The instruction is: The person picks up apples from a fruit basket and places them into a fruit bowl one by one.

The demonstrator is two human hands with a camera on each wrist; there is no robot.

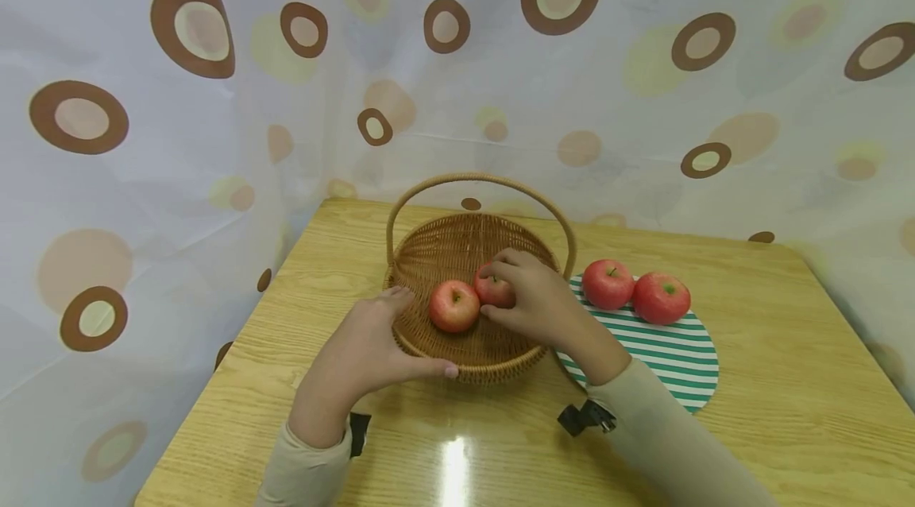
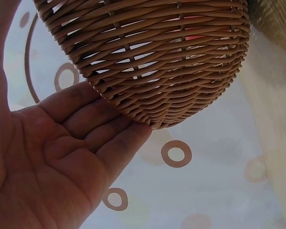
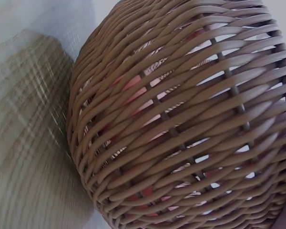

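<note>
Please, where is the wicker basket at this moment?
In the head view, the wicker basket stands near the middle, on the wooden table, left of the two apples outside it.

A: What's the basket made of?
B: Woven wicker, ridged and rough, with a faint sheen along the strands; its handle looks wound in similar stuff.
A: And the apples?
B: Smooth-skinned, softly glossy.
A: The tabletop?
B: Wood-grained, polished enough to throw back a bright glare.
A: The striped round mat?
B: Smooth and matt; cloth or not, I can't tell.
A: The backdrop sheet?
B: Smooth, lightly creased, plastic-looking.
A: Sleeves?
B: Matt cloth.
</note>
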